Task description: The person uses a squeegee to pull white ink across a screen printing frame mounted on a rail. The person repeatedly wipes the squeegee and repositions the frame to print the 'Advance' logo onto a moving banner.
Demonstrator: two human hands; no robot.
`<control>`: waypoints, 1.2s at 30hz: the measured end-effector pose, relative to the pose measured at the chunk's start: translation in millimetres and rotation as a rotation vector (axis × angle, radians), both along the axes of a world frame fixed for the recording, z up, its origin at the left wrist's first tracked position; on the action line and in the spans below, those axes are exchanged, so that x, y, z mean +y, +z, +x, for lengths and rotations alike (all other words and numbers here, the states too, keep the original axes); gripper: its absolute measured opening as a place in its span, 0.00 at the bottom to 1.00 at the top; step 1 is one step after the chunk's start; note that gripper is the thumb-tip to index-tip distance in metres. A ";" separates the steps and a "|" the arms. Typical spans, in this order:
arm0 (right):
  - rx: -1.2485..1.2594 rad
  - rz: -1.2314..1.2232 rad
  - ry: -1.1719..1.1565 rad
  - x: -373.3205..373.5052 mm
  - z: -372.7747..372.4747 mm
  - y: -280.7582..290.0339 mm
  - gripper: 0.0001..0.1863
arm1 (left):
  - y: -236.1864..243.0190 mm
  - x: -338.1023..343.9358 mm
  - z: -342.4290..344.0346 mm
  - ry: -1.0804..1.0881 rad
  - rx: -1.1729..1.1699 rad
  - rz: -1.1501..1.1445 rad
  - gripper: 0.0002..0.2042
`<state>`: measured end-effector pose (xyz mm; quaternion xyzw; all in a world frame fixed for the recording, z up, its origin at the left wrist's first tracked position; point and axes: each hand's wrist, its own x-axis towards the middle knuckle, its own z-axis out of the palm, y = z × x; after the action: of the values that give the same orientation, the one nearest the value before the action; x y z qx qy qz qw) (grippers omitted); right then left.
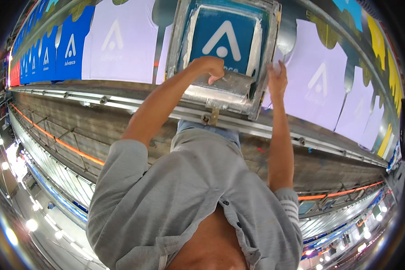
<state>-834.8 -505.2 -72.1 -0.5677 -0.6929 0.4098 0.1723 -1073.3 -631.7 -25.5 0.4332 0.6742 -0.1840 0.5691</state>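
A printing screen [268,42] with a metal frame lies over the table before me. Its teal mesh [199,31] carries a white peaked mark with a dot, and pale paste lines its inner edges. My left hand [210,67] is closed on the top edge of a wide grey metal squeegee [235,85], which lies across the near end of the screen. Beside the frame's right edge is my right hand [278,80], fingers curved and apart, over a pale lilac shirt piece [317,67]. Whether it touches the frame or the cloth, I cannot tell.
More lilac pieces [121,40] and blue printed pieces [69,49] lie in a row to the left, with yellow ones [377,42] at the far right. A metal rail [144,107] runs along the table's near edge, with a clamp bracket [214,116] below the screen.
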 end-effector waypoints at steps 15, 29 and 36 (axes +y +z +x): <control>0.096 -0.139 -0.066 7.9 -8.7 22.7 0.23 | -17.7 121.8 -141.2 -0.041 0.613 1.096 0.17; 0.076 0.208 -0.040 16.5 -23.7 25.4 0.21 | 3.2 -163.9 82.6 0.233 0.433 1.328 0.24; 0.290 0.184 -0.105 -22.5 -85.7 -5.0 0.18 | 19.3 -189.0 -8.0 0.221 0.327 1.129 0.24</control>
<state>-920.6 -527.6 -77.1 -0.5197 -0.6649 0.4128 0.3427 -1081.3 -820.7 -6.2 0.5618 0.7878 0.1988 0.1556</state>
